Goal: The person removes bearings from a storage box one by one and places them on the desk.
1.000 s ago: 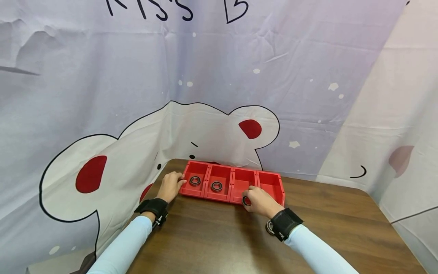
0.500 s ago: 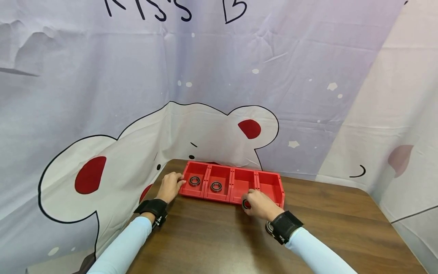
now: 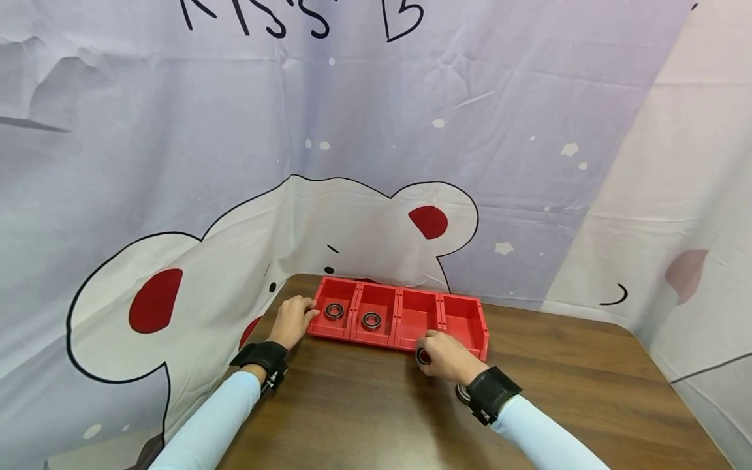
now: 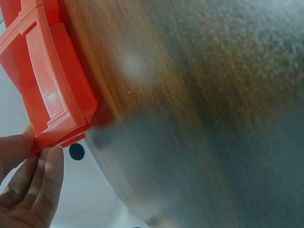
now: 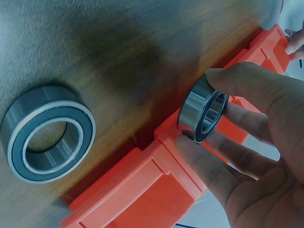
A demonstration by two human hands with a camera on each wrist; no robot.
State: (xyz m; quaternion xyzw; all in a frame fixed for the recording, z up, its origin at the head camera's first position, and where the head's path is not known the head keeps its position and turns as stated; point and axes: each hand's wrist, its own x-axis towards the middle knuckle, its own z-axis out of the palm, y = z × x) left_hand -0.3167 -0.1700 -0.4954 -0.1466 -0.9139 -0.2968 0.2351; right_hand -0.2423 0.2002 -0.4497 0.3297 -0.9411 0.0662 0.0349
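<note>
My left hand (image 3: pixel 290 321) holds the outer left wall of a red four-compartment bin (image 3: pixel 417 314), its thumb on one side of the wall and its fingers on the other. My right hand (image 3: pixel 446 357) pinches a ball bearing (image 5: pixel 194 110) between thumb and fingers, tilted on edge, just in front of the third compartment from the left. One bearing (image 3: pixel 328 313) lies flat in the leftmost compartment, and another bearing (image 3: pixel 364 322) in the one beside it. On the table below my right wrist is a further bearing (image 5: pixel 84 137), partly covered by the wrist strap in the head view.
The bin stands near the back of a brown wooden table (image 3: pixel 352 405). Behind it hangs a printed cloth (image 3: pixel 376 130) that reaches down to the table's far edge. Each wrist wears a black strap (image 3: pixel 495 391).
My right hand has drawn back slightly toward me with the bearing, away from the third compartment. The left hand stays on the bin's wall.
</note>
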